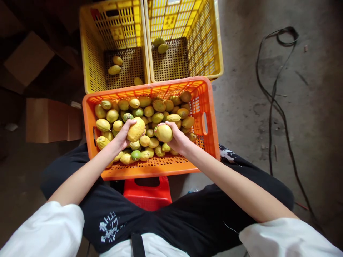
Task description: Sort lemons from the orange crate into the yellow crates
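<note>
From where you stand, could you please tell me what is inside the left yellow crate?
Three yellowish fruits lie in the left yellow crate: two together and one by the near wall. Anything hidden behind that wall cannot be seen.

The place looks like a storeroom or produce-packing area: a bare, stained concrete floor (241, 89), stackable plastic crates (150, 171) partly filled with yellow-green fruit (112, 115), cardboard boxes (48, 119) in a dim corner, and a dark cable (285, 121) lying loose.
</note>
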A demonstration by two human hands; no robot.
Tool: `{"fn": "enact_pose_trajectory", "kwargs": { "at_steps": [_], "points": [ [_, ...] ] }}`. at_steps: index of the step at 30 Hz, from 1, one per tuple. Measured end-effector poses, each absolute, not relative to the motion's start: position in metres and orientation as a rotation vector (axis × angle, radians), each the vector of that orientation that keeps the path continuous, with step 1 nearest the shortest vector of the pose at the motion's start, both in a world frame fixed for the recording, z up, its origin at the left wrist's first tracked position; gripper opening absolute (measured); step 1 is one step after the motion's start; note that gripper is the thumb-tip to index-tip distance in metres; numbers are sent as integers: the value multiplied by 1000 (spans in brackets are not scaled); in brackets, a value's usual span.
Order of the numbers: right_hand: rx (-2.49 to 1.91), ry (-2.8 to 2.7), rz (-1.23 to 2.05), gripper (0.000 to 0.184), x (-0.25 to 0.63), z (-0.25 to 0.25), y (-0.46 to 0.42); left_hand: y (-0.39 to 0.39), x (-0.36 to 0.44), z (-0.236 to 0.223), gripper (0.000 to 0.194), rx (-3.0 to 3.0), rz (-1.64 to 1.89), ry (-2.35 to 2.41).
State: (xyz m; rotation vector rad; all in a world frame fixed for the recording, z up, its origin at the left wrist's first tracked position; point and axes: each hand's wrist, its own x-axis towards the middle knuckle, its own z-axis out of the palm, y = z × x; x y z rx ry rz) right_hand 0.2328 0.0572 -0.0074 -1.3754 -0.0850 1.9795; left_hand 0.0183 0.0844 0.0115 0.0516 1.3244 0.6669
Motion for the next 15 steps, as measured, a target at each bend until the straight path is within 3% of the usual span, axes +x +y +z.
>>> {"fn": "enact_pose_trajectory", "kwargs": {
  "at_steps": [8,15],
  "points": [
    [-1395,-43,1951,17,233,-10,57,83,18,3,52,147,656,1280],
    [-1352,9,1970,18,232,0,58,81,18,4,49,168,648,1211]
  ]
}}
